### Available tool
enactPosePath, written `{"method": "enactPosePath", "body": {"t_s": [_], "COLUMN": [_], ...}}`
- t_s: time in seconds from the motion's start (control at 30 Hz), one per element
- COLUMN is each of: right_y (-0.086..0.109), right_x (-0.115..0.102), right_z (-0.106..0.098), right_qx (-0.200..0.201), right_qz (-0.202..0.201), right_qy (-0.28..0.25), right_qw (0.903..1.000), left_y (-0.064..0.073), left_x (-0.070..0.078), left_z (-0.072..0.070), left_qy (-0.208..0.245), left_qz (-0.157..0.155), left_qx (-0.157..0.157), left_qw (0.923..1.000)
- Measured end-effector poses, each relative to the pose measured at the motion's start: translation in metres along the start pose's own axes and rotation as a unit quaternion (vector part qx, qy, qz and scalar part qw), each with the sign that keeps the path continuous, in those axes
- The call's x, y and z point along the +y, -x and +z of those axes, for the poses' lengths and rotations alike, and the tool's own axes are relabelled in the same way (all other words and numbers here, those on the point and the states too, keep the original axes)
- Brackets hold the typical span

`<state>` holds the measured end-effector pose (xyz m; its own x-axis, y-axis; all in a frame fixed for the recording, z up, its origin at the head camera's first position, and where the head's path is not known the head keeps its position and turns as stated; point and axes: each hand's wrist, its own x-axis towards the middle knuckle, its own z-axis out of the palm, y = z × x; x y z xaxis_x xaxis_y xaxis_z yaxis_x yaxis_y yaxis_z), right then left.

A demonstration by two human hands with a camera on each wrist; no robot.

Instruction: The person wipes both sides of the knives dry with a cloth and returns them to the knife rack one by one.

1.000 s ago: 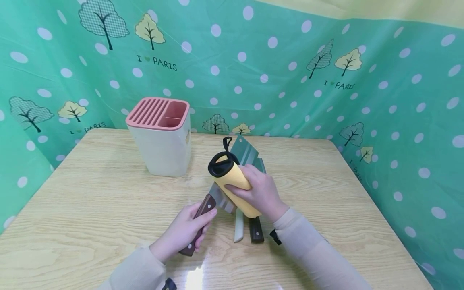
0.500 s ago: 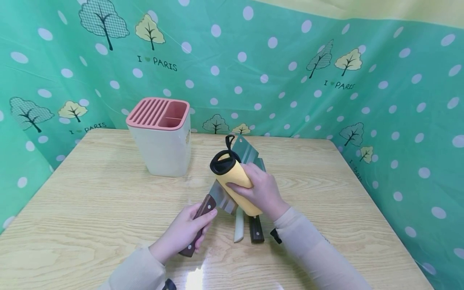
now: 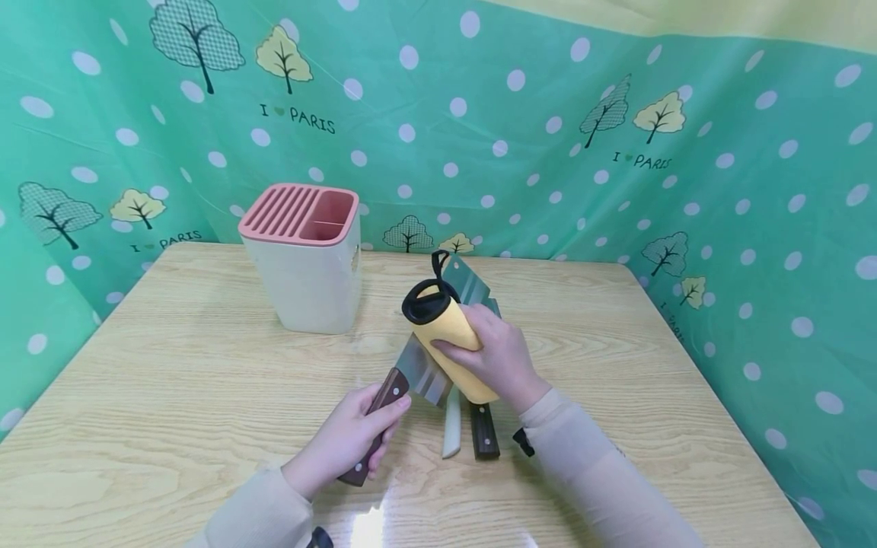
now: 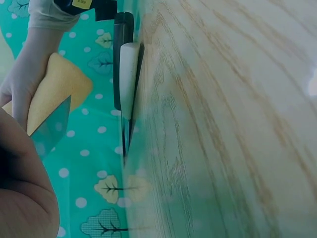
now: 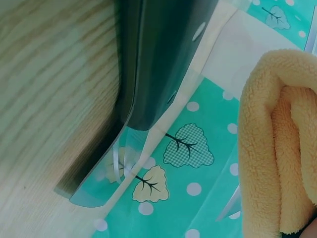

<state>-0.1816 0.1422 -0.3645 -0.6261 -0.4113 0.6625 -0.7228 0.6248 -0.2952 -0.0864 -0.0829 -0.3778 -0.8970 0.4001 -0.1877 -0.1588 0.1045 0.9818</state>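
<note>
The left hand [image 3: 355, 428] closes round the brown, riveted handle [image 3: 388, 390] of a broad-bladed knife [image 3: 409, 365], well short of the desk's far edge [image 3: 541, 262]; the right hand [image 3: 502, 361] clutches a fuzzy yellow, black-trimmed cloth [image 3: 460, 371] across it, slightly nearer that edge than before.

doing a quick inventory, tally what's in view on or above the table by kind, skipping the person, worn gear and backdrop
Knives: 3 (brown-handled cleaver, white-handled knife, black-handled knife)
Holders: 1 (pink-topped knife holder)
Towels: 1 (yellow towel)
Total: 5
</note>
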Motion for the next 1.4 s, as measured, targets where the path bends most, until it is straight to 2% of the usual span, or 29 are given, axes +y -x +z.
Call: {"method": "enactPosePath", "body": {"t_s": [0.57, 0.93, 1.4], "right_y": [-0.004, -0.006, -0.011], "right_x": [0.007, 0.011, 0.018], "right_z": [-0.002, -0.003, -0.006], "right_qx": [-0.001, 0.002, -0.023], "right_qz": [0.015, 0.007, 0.041], "right_qy": [-0.002, 0.009, 0.021], "right_qw": [0.9999, 0.9999, 0.9987], "left_y": [0.001, 0.001, 0.001], "left_x": [0.001, 0.001, -0.001], "left_z": [0.000, 0.001, 0.000], "left_qy": [-0.001, 0.004, 0.007], "left_qz": [0.001, -0.002, -0.001], "left_qx": [-0.001, 0.002, -0.001], "left_qw": [1.0000, 1.0000, 1.0000]}}
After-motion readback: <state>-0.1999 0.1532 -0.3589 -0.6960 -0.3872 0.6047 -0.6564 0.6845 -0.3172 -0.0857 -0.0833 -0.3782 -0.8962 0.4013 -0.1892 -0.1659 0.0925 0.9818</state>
